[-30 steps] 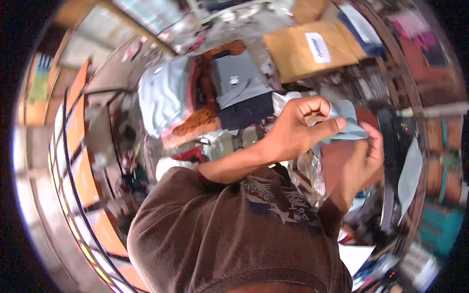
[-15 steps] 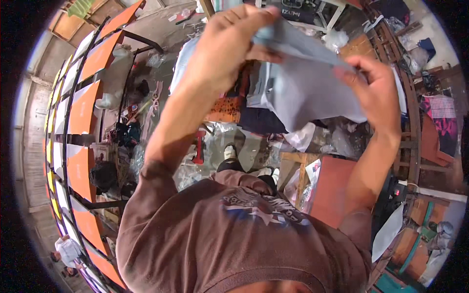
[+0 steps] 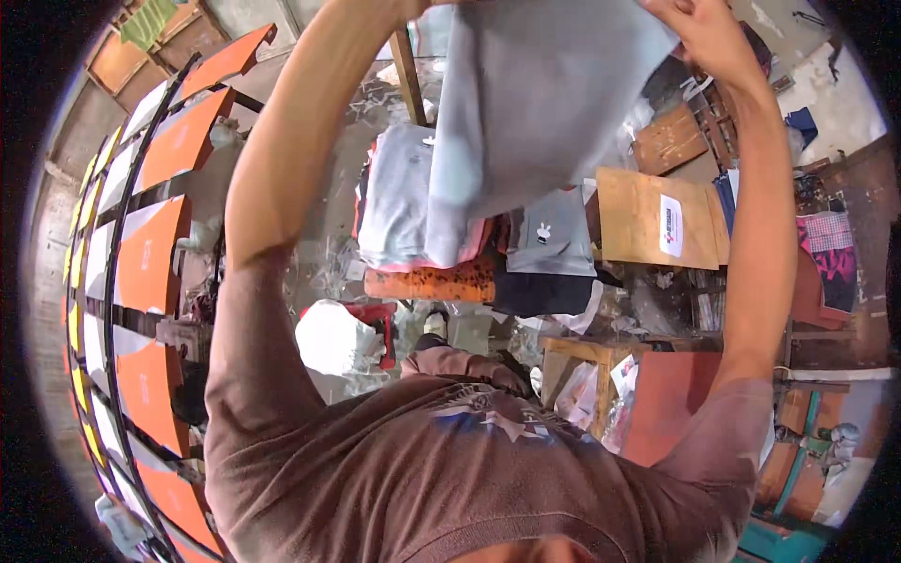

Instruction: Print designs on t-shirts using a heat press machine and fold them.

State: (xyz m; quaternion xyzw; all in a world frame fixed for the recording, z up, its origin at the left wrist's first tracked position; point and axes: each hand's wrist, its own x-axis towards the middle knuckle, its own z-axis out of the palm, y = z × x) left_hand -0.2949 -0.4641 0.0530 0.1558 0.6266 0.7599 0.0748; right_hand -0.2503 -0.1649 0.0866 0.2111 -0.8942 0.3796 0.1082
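Note:
A plain grey piece of cloth (image 3: 563, 103) hangs spread out in front of me, held up by its upper corners. My right hand (image 3: 693, 26) pinches its right corner between thumb and fingers. At the top edge of the view my left hand (image 3: 405, 8) is mostly cut off, its fingers closed at the cloth's left corner. Below the cloth lie a stack of folded light grey garments (image 3: 399, 211) and a folded grey garment (image 3: 554, 235) with a small white rabbit print. The cloth covers part of both.
Right of the stacks lies a brown paper envelope (image 3: 624, 220) with a white label. Beneath are an orange dark-spotted surface (image 3: 427, 284) and black cloth (image 3: 544, 296). A rack of orange panels (image 3: 150, 253) stands left. Nearer sits a wooden stool (image 3: 601, 353); white plastic (image 3: 333, 338) lies on the floor.
Both hands have lifted away and upward, spreading the crumpled grey cloth into a hanging sheet. The stacks and the brown envelope now show more fully.

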